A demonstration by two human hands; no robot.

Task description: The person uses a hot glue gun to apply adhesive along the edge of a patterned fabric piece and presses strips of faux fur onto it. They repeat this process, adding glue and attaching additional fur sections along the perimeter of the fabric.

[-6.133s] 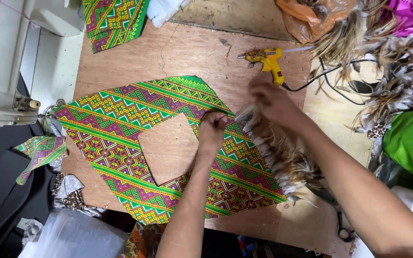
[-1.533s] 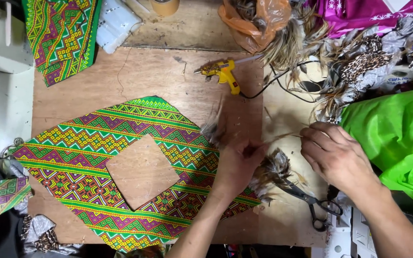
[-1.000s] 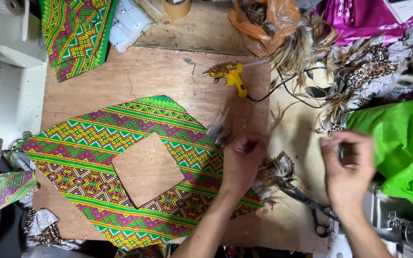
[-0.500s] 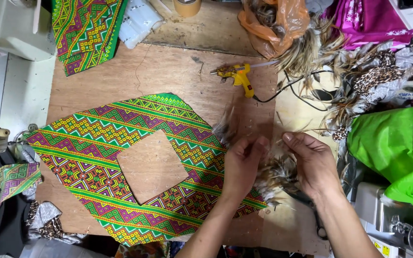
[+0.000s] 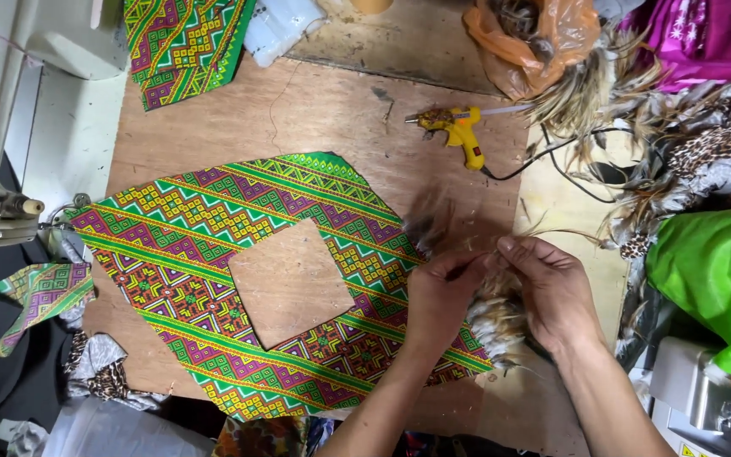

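Feather bundle [image 5: 494, 311] sits at the right edge of the patterned fabric collar piece [image 5: 213, 254], between my hands. My left hand [image 5: 442, 298] rests on the fabric, its grip pinching the feathers at the top. My right hand [image 5: 552, 292] cups the bundle from the right, fingers curled onto it. Yellow glue gun [image 5: 460, 131] lies farther up the plywood desk [image 5: 315, 110], well apart.

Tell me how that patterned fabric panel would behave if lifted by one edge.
The patterned fabric panel lies flat and thin on the wooden table, so it probably droops. Its square cut-out likely makes it sag unevenly. It looks light.
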